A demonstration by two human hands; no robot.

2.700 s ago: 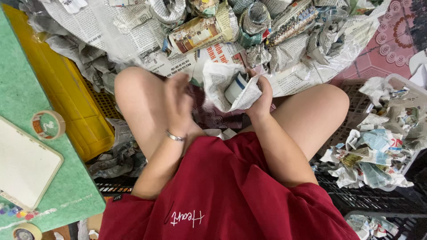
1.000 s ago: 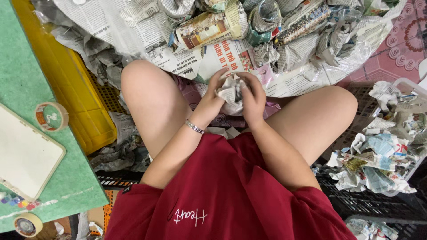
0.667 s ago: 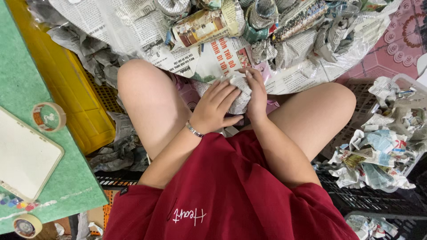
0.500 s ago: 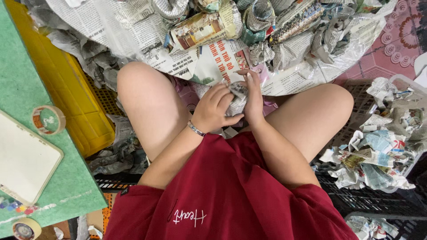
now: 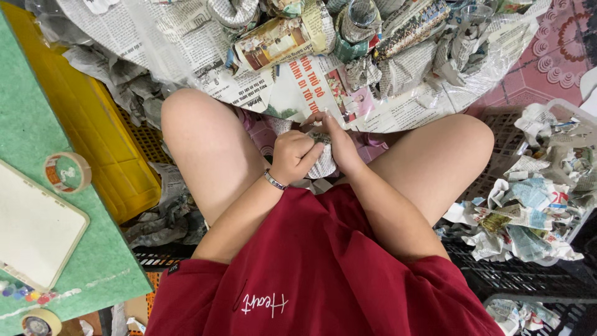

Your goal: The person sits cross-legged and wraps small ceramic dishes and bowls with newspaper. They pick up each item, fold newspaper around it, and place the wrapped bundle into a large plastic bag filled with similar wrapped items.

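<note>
The left hand and the right hand are pressed together around a small newspaper bundle, held between the knees. Spread newspaper lies just beyond; a yellow crate stands left.

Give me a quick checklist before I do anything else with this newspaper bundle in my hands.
1. Both hands on the newspaper-wrapped bundle: ok, left hand and right hand close around it.
2. Wrap fully covers what is inside: cannot tell, the hands hide most of it.
3. Tape roll in view: ok, on the green table to the left.
4. Newspaper sheets ahead: ok, spread past the knees.
5. Crate of crumpled paper to the right: ok.
</note>
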